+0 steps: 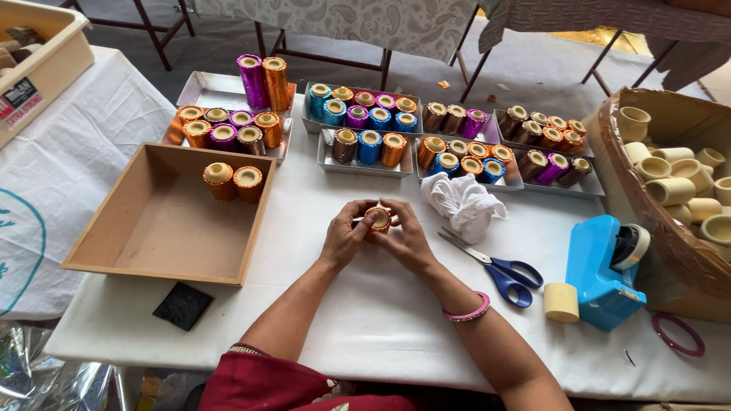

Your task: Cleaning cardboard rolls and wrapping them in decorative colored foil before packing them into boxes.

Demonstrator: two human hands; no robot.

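Left hand and right hand cupped together, fingertips pinching small orange foil-wrapped cylinder from both sides, likely to press foil flat; just left of crumpled white cloth; blue-handled scissors below cloth.

Head view, looking steeply down, fairly near the table

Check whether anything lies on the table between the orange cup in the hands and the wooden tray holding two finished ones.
Nothing visible does. Both hands, left hand and right hand, hold the orange foil cup over bare white tablecloth. The wooden tray lies just left, its near rim low. The scissors and white cloth lie on the opposite side.
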